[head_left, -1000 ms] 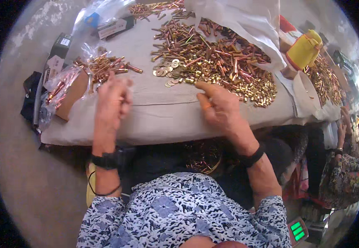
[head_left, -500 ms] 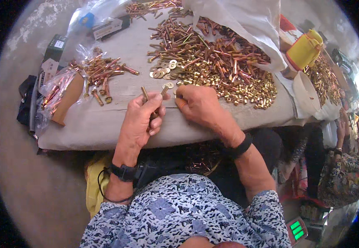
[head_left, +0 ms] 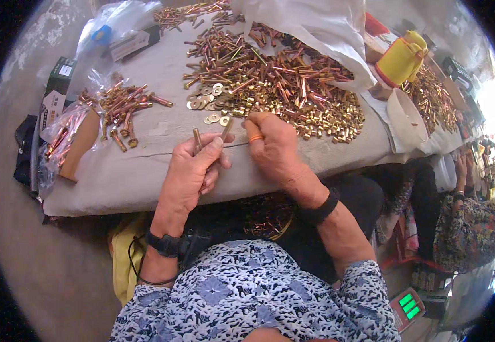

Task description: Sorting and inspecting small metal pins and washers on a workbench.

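Bolts point(head_left: 197, 138): glossy metal
Washers point(head_left: 224, 121): smooth, shiny metal
Table cover point(head_left: 116, 185): matt, creased cloth
Clear bag point(head_left: 123, 18): crinkled, glossy plastic
Cardboard point(head_left: 81, 147): matt brown paper
Jug point(head_left: 397, 61): smooth yellow plastic

The bolts point(head_left: 219, 57) are coppery, washers point(head_left: 202, 102) golden, the shirt point(head_left: 250, 279) blue-flowered black-and-white.

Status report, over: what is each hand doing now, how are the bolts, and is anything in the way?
Left hand: gripping two bolts, ends pointing away. Right hand: curled beside them, contents hidden. Loose washers just beyond; no obstruction seen between hands.
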Available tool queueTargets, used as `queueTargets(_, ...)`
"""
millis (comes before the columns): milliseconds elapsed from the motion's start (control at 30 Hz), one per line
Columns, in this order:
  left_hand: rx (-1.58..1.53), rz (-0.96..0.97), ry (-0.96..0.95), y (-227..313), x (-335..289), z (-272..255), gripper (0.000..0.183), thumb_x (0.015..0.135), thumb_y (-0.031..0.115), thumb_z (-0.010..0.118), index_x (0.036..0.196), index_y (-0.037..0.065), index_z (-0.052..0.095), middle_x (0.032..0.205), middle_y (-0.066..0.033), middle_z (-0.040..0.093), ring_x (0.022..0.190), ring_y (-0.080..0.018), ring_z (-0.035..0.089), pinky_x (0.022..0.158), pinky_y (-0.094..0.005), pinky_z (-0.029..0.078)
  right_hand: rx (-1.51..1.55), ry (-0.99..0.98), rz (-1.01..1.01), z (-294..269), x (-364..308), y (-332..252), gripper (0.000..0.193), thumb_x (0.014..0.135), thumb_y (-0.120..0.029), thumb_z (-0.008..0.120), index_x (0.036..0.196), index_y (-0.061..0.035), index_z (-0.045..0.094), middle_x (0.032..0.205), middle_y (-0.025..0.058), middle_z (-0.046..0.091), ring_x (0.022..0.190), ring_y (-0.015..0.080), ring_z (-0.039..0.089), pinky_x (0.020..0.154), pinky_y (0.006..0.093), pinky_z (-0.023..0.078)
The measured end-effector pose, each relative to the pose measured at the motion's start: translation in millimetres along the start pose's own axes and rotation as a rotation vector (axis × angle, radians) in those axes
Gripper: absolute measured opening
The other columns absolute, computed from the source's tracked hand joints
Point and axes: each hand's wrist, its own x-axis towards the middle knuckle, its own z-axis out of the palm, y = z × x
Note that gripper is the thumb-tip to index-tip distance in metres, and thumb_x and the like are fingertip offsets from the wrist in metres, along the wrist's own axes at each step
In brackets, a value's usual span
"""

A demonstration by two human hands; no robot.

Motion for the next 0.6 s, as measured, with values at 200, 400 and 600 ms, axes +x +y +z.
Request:
queueTargets(200, 0.132, -0.011, -0.002, -3.6, -0.4, 13.4, 0.023, 0.089, 0.021, 0.053, 0.085, -0.001, 0.06, 0.058, -0.0032, 0.055, 0.035, -0.0024, 0.036, 0.03, -0.0167, 0.024, 0.293, -0.069, 0.278, -25.6, -8.5, -11.3, 0.012, 0.083, -0.009, 0.057, 0.091, -0.0007, 0.061, 0.076, 0.016, 0.062, 0.066, 0.0244, 0.06, 0.057, 0.0307, 0.047)
queueTargets(400, 0.029, -0.135, -0.051, -6.7, 0.5, 23.1, 0.023, 0.089, 0.022, 0.053, 0.084, 0.0, 0.058, 0.057, -0.0008, 0.052, 0.035, -0.0032, 0.034, 0.03, -0.0167, 0.024, -0.089, -0.065, -0.253, -34.8, -15.4, 0.3, 0.024, 0.078, -0.002, 0.06, 0.102, -0.0012, 0.059, 0.072, 0.0151, 0.059, 0.061, 0.0274, 0.059, 0.055, 0.0325, 0.047)
queueTargets(600, -0.395, -0.254, -0.101, -17.8, 10.0, 17.5, 0.02, 0.087, 0.021, 0.054, 0.09, 0.001, 0.056, 0.064, 0.0004, 0.052, 0.036, -0.0034, 0.035, 0.03, -0.0172, 0.024, -0.158, -0.21, -0.011, -52.4, -10.7, -10.2, 0.032, 0.08, -0.011, 0.059, 0.112, -0.0061, 0.056, 0.071, 0.0149, 0.059, 0.064, 0.029, 0.06, 0.056, 0.0346, 0.047)
